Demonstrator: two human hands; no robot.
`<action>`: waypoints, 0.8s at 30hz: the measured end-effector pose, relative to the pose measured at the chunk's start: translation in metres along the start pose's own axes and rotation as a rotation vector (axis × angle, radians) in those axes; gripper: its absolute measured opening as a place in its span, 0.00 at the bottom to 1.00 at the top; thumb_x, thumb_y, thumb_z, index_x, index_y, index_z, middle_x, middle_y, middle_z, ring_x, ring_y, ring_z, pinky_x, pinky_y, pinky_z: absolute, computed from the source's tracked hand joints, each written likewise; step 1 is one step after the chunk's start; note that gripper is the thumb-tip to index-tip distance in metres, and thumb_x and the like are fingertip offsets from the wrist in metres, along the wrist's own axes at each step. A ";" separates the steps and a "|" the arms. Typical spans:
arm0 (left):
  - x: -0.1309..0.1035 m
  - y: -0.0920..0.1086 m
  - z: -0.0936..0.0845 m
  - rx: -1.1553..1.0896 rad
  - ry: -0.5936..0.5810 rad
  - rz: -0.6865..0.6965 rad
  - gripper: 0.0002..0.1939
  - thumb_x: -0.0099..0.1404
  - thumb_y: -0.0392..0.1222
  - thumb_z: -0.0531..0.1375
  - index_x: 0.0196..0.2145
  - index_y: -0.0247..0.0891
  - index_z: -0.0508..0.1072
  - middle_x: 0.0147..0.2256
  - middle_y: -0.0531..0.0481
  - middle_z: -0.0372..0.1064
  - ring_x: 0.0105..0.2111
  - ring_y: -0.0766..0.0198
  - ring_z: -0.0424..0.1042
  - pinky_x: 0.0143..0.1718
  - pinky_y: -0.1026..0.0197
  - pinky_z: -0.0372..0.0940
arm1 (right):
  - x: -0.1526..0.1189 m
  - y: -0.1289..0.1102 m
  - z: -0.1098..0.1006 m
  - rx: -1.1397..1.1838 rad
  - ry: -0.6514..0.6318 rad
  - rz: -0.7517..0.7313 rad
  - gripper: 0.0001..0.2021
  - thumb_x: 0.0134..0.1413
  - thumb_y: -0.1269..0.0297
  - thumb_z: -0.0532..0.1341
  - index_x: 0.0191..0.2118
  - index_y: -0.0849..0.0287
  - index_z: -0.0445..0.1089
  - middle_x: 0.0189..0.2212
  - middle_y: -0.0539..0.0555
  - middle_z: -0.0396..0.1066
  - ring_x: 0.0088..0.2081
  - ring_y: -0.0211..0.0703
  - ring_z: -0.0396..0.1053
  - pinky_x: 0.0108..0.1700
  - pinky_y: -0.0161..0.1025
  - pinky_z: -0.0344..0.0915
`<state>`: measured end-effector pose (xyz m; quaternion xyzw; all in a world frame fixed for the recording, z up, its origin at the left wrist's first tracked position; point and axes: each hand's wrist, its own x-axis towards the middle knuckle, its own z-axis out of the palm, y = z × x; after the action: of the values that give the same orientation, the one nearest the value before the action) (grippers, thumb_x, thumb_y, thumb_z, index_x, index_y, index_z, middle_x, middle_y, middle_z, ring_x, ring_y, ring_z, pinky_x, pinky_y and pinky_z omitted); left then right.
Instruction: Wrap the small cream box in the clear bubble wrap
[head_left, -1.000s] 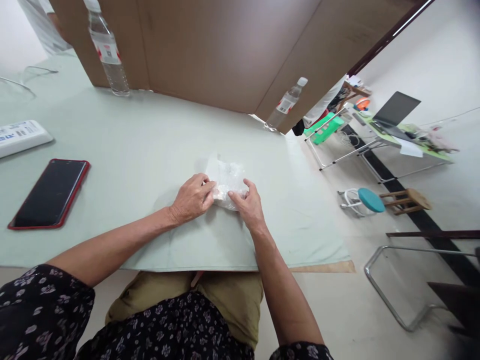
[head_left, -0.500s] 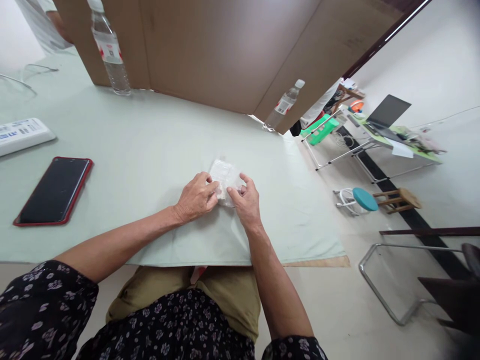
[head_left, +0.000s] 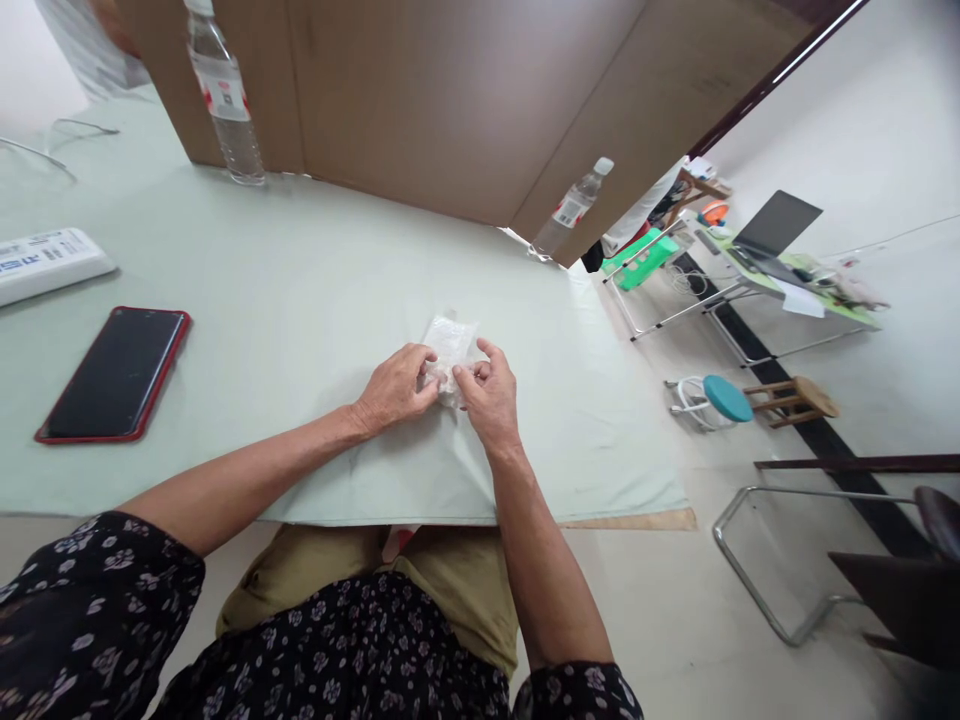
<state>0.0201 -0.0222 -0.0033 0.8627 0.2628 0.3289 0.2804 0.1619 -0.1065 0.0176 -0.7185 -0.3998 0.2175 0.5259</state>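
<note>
A small clear plastic bag [head_left: 450, 343] with something pale inside lies crumpled on the pale green table [head_left: 300, 290]. My left hand [head_left: 394, 388] pinches its near left edge. My right hand [head_left: 487, 395] grips its near right edge, fingers curled against the plastic. The two hands almost touch over the bag's near end. What the bag holds is too small to tell.
A red-cased phone [head_left: 116, 373] lies at the left, a white box [head_left: 49, 262] beyond it. Two water bottles [head_left: 223, 95] [head_left: 571, 208] stand by a brown cardboard screen [head_left: 450, 100]. On the floor to the right stand a teal stool [head_left: 724, 397], chair frames and a desk with a laptop [head_left: 776, 225].
The bag has been gathered smaller, from spread flat to bunched. Both hands have closed in toward each other on its near end.
</note>
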 end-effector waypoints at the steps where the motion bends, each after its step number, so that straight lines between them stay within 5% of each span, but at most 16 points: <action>1: 0.000 0.000 0.000 -0.003 0.004 0.011 0.09 0.62 0.37 0.58 0.41 0.36 0.72 0.33 0.49 0.67 0.30 0.63 0.66 0.36 0.60 0.66 | 0.000 -0.001 0.000 0.000 -0.003 0.000 0.30 0.52 0.59 0.63 0.60 0.60 0.60 0.29 0.46 0.69 0.30 0.37 0.68 0.34 0.38 0.68; 13: -0.002 -0.002 0.003 0.061 0.003 0.159 0.10 0.67 0.36 0.56 0.35 0.37 0.78 0.33 0.48 0.64 0.32 0.63 0.65 0.34 0.62 0.63 | 0.005 -0.011 0.009 -0.171 -0.006 -0.035 0.30 0.51 0.61 0.62 0.60 0.65 0.64 0.30 0.51 0.74 0.34 0.44 0.72 0.43 0.44 0.71; 21: 0.000 0.004 -0.001 -0.214 -0.008 -0.020 0.05 0.59 0.34 0.58 0.34 0.37 0.72 0.31 0.51 0.67 0.31 0.64 0.66 0.35 0.61 0.64 | -0.002 -0.015 0.003 -0.061 -0.110 0.049 0.30 0.56 0.59 0.58 0.63 0.63 0.60 0.34 0.53 0.78 0.27 0.38 0.72 0.37 0.42 0.73; 24: 0.001 0.007 -0.007 -0.374 -0.033 -0.169 0.13 0.54 0.34 0.60 0.39 0.37 0.70 0.33 0.52 0.67 0.30 0.66 0.66 0.34 0.61 0.64 | -0.007 -0.014 0.001 -0.113 -0.173 -0.015 0.30 0.55 0.65 0.57 0.65 0.61 0.58 0.42 0.57 0.79 0.29 0.38 0.72 0.38 0.42 0.74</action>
<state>0.0179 -0.0244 0.0060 0.7758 0.2637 0.3330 0.4665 0.1526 -0.1097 0.0300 -0.7226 -0.4607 0.2517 0.4497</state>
